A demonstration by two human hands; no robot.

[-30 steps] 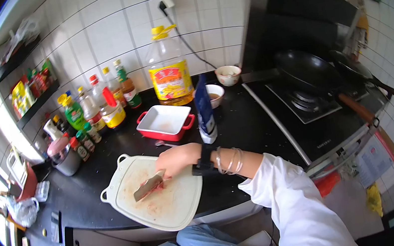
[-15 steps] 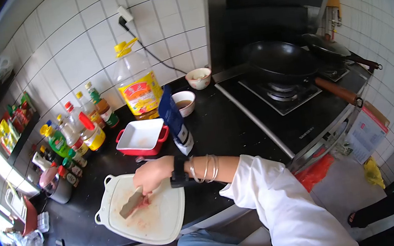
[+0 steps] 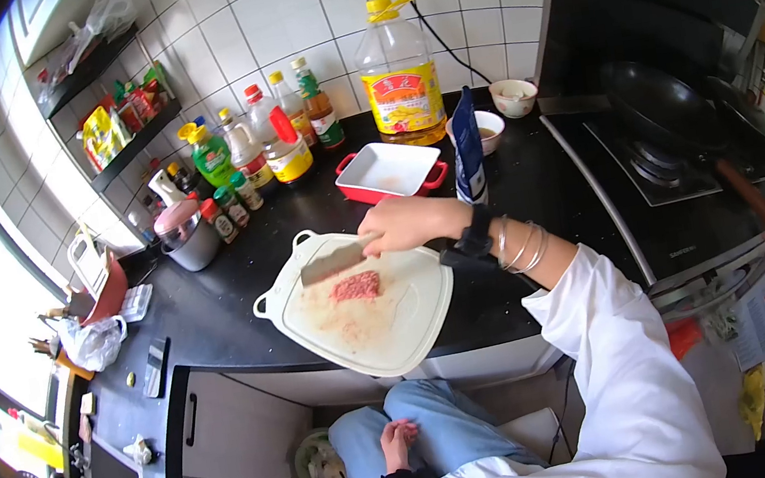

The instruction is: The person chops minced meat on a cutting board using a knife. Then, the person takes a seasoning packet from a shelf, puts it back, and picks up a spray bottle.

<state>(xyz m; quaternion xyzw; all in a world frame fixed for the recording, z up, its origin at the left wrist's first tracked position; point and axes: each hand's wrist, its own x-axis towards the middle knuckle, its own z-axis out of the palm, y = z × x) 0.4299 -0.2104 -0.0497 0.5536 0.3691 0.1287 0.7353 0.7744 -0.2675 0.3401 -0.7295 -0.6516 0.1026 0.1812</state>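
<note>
My right hand (image 3: 405,223) is closed round the handle of a cleaver (image 3: 332,263), whose broad blade is over the upper part of a cream cutting board (image 3: 405,329). Just below the blade lies a flat patch of minced red meat (image 3: 356,287), with smears and small scraps around it on the board. My left hand (image 3: 397,434) rests on my jeans below the counter, away from the board. Its fingers are loosely curled, and whether they hold anything is too small to tell.
Behind the board stand a red and white baking dish (image 3: 393,171), a blue pouch (image 3: 467,154) and a large oil bottle (image 3: 400,80). Sauce bottles (image 3: 288,154) line the wall. At right, a black wok (image 3: 662,107) sits on the stove (image 3: 695,234).
The cleaver has moved off the meat toward the board's upper side, so the whole patch shows. The camera view has shifted, and more of my left forearm is visible.
</note>
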